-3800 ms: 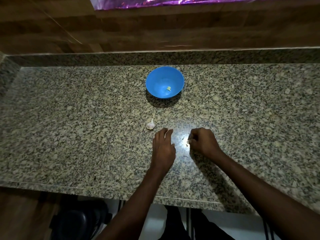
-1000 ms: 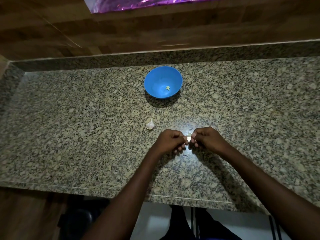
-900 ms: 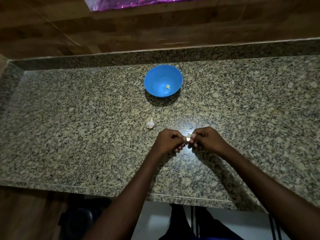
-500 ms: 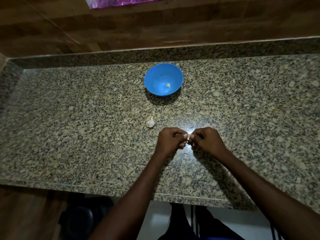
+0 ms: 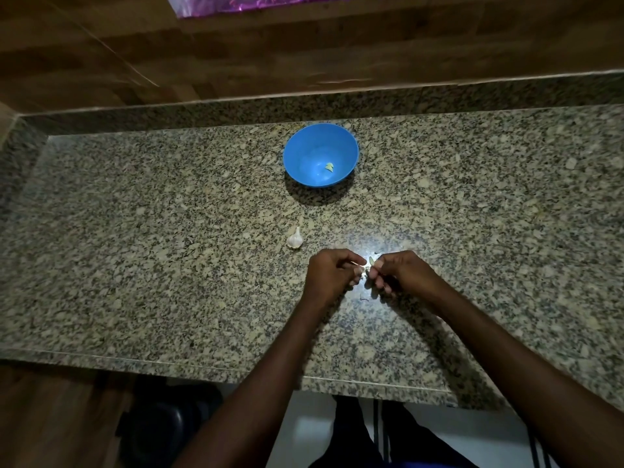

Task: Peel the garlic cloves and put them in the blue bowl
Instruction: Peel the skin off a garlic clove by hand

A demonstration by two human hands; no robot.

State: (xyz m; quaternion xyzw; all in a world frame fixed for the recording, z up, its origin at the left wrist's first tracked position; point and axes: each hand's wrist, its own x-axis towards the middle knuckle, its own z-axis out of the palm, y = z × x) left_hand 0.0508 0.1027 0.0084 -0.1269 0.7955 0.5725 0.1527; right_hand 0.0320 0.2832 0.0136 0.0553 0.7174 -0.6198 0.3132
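A blue bowl [image 5: 320, 155] stands on the granite counter at the back centre with one peeled clove [image 5: 329, 167] inside. A white garlic bulb piece [image 5: 295, 238] lies on the counter in front of the bowl. Just right of it my left hand [image 5: 332, 273] and my right hand [image 5: 401, 273] meet over the counter. My right hand pinches a small pale garlic clove [image 5: 371, 260] at its fingertips. My left hand's fingers are curled, with the thumb and fingers pinching at the clove's skin; the contact point is partly hidden.
The granite counter [image 5: 135, 265] runs wide to both sides, with a raised backsplash and wooden wall behind. A tiny dark scrap [image 5: 364, 297] lies under my hands. The counter's front edge is close to my forearms; a dark object sits on the floor below left.
3.8 s ago my left hand lay flat on the counter; it has since joined my right hand at the clove. Over the last second both hands kept working the clove, barely shifting.
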